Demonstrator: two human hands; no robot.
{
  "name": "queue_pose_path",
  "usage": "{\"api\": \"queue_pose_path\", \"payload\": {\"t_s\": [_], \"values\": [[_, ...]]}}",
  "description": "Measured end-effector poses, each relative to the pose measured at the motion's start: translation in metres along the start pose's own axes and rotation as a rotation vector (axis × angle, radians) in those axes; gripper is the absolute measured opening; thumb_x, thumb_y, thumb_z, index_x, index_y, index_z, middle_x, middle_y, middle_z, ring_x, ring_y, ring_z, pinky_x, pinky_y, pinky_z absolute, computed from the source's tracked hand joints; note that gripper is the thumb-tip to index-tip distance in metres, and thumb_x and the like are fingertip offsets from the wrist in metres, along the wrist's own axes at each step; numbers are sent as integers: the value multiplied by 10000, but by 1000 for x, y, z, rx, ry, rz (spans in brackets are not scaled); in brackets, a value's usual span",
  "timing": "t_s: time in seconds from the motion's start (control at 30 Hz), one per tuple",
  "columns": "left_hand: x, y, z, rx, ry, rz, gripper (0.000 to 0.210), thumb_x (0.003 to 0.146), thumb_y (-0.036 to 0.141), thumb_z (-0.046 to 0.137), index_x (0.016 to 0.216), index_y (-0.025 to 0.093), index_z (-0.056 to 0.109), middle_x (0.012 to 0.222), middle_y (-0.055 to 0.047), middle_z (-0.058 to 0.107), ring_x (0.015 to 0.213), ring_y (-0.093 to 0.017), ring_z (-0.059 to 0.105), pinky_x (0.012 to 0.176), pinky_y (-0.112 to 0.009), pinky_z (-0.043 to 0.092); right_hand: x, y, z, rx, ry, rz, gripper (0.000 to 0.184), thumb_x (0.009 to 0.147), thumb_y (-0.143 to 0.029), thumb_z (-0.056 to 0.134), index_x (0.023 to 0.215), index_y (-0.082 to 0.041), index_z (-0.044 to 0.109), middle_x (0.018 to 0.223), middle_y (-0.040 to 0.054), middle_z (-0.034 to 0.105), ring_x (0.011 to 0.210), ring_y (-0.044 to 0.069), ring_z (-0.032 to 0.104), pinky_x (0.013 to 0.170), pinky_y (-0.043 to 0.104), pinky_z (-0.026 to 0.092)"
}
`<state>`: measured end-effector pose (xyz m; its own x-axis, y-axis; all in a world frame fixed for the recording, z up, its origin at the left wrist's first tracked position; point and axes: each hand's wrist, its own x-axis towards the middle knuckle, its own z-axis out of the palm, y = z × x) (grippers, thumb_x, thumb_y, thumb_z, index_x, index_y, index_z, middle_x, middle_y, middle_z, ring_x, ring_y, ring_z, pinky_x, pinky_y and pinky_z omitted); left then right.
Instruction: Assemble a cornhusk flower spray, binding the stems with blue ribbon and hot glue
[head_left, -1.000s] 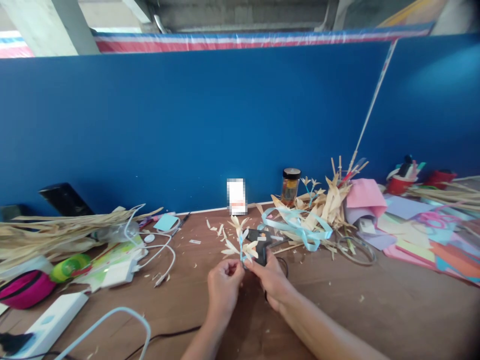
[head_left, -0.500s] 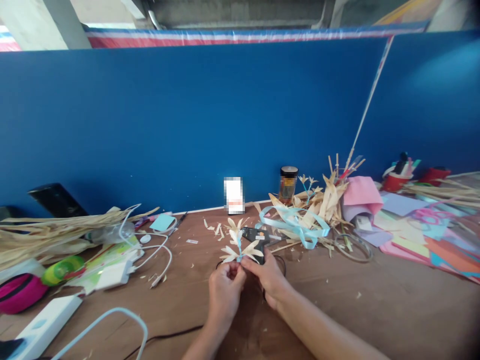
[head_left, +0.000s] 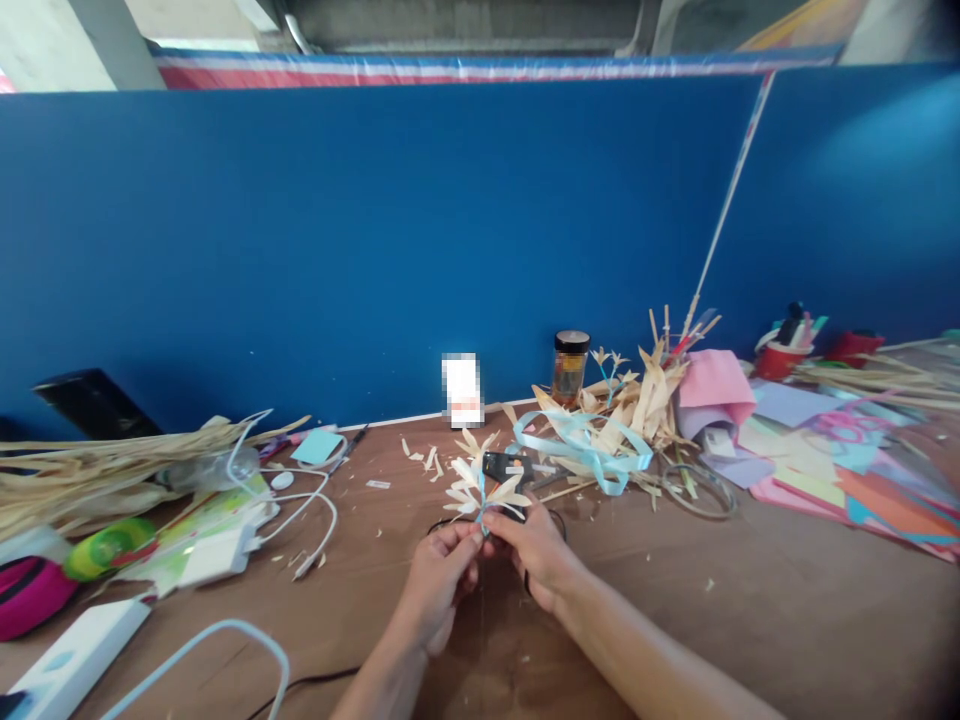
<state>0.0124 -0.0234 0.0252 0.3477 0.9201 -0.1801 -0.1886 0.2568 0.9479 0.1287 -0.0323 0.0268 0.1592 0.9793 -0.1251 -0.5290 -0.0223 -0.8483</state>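
Observation:
Between my two hands stands a small flower sprig (head_left: 466,472) made of pale dried husk petals, its stem wrapped in light blue ribbon. My left hand (head_left: 444,570) pinches the lower stem between thumb and fingers. My right hand (head_left: 536,548) grips the same stem a little higher, its thumb near the petals. Just behind the sprig lies a black glue gun (head_left: 507,467) on the table, partly hidden by the petals and my right hand. A loose coil of light blue ribbon (head_left: 581,445) rests to the right of the glue gun.
A pile of dried husks (head_left: 660,395) and a dark-lidded jar (head_left: 571,368) stand at the back. Coloured paper sheets (head_left: 817,460) spread on the right. On the left are white cables (head_left: 330,510), a power strip (head_left: 94,655), green tape (head_left: 105,550) and long husk strips (head_left: 97,455).
My left hand has shifted slightly left and its grip on the stem has turned, with the thumb now along it. The whole view has moved a little, so background things sit further left.

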Motion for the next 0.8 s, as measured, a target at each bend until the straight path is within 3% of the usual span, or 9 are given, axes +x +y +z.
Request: {"api": "queue_pose_path", "payload": {"t_s": [0.23,0.57,0.8], "values": [[2,-4,-4,9,3,-38,285,656,391,638,627,110,596,439,33,493,316,-13,276,349,-167,135,1,3,-2,-9,11,-4,304,550,-237,734,769,-165,535,647,-30,588,542,104,535,479,208,438],[-2,0,1,65,80,13,279,628,378,652,576,118,564,428,42,481,341,-22,283,371,-164,190,0,6,-2,-40,-13,-39,364,572,-269,734,856,-189,521,691,-36,601,542,105,535,532,236,436],[3,10,-14,-14,264,52,245,593,347,661,602,115,582,528,13,565,378,-24,327,385,-154,203,9,-11,-15,24,175,13,292,669,-447,634,814,-210,544,684,-25,585,548,102,508,480,206,383]]}}
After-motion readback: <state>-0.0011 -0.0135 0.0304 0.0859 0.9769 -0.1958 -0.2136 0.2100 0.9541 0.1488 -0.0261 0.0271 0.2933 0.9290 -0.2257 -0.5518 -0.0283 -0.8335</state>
